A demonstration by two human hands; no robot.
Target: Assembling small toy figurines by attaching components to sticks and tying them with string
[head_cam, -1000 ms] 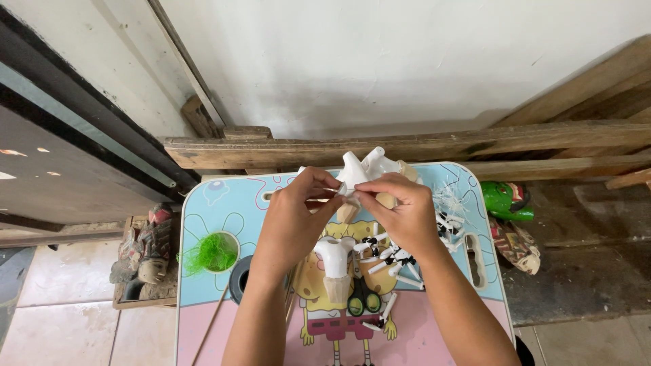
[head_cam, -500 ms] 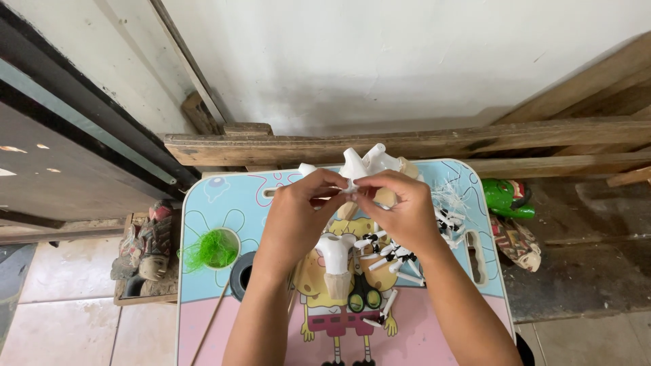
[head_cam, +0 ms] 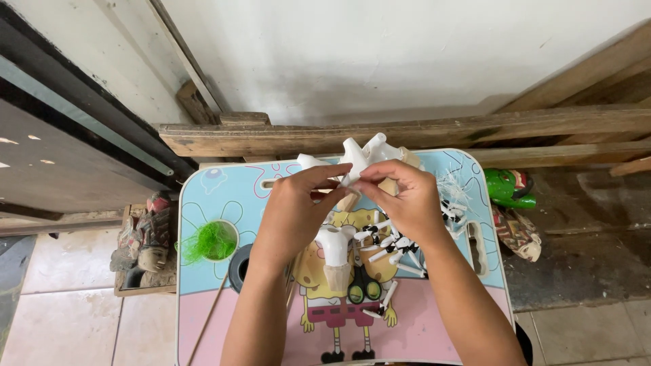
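Nearest the camera, two bare forearms reach up across a small printed worktop (head_cam: pixel 224 318) with a cartoon figure on a pink and pale blue top. Between the arms a white, Y-shaped carved piece (head_cam: pixel 335 245) with a raw wooden base lies on the worktop, its long axis running toward and away from the person, its forked end pointing away. Just below it lies a pair of scissors with green finger holes (head_cam: pixel 364 290), and to its right a scatter of small black-and-white sticks (head_cam: pixel 397 245). At the left a thin wooden stick (head_cam: pixel 209 313) slants past a dark ring (head_cam: pixel 239 266), and a tuft of green fibre (head_cam: pixel 207 242) sits in a round recess.

Farther up, the left hand (head_cam: pixel 296 210) and the right hand (head_cam: pixel 400 200) meet above the worktop, fingertips of each pressed together in a pinch on a white winged figure (head_cam: pixel 366 154). The figure is held off the worktop near its far edge; its lobes point up and away, toward the wall, though its long axis is hard to tell behind the fingers.

On the floor to the left stands a carved wooden head (head_cam: pixel 150 244); to the right lies a green mask (head_cam: pixel 507 187). Beyond are rough wooden planks (head_cam: pixel 285 135) and a white wall (head_cam: pixel 380 54).
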